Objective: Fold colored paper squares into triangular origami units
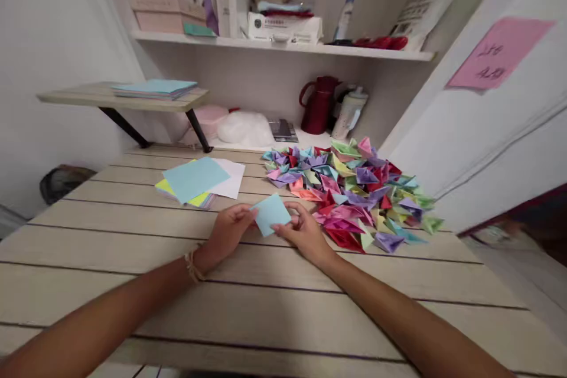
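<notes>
Pale planks with dark gaps make up the tabletop [266, 319], and a white shelf [345, 51] crosses the alcove behind it. From my end, I have a small light-blue paper square [272, 214] between both hands, near the middle of the table; I can't tell whether its lower edge touches the wood. My left hand [228, 233] pinches its left corner, thumb in front, while my right hand [308, 236] grips the right side between thumb and curled fingers. Beyond my left hand I see a loose stack of sheets [197, 179]; just beside my right spreads a heap of colourful folded papers [354, 195].
</notes>
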